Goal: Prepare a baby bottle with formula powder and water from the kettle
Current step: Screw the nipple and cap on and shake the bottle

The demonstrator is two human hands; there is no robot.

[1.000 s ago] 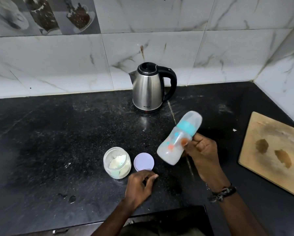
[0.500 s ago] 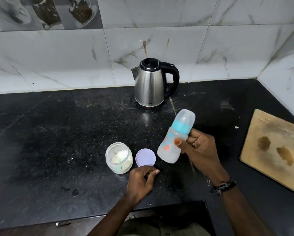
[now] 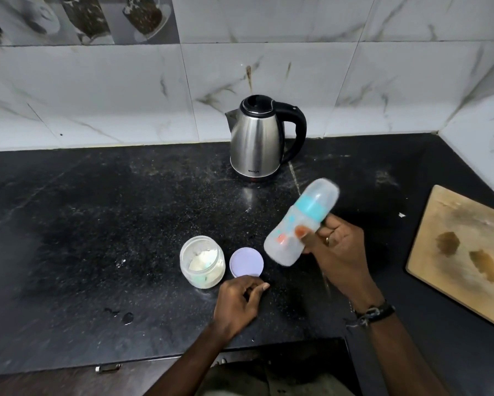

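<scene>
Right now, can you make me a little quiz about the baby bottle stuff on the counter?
1. True or false: the lilac lid is on the formula jar.
2. Which hand grips the baby bottle? A left hand, B right hand.
3. Fill in: the kettle has its handle on the ____ side in the picture.

Key: 1 false, it lies on the counter beside the jar. 2 B. 3 right.

Taking the kettle [image 3: 257, 141] as landmark: bare black counter [image 3: 83, 224] lies open to its left. In front of it stand the open powder jar [image 3: 202, 262] and its lid [image 3: 246, 262], just beside each other. Front-right, a tilted bottle [image 3: 300, 224] is held above the counter; far right lies a wooden board [image 3: 463, 252].
</scene>
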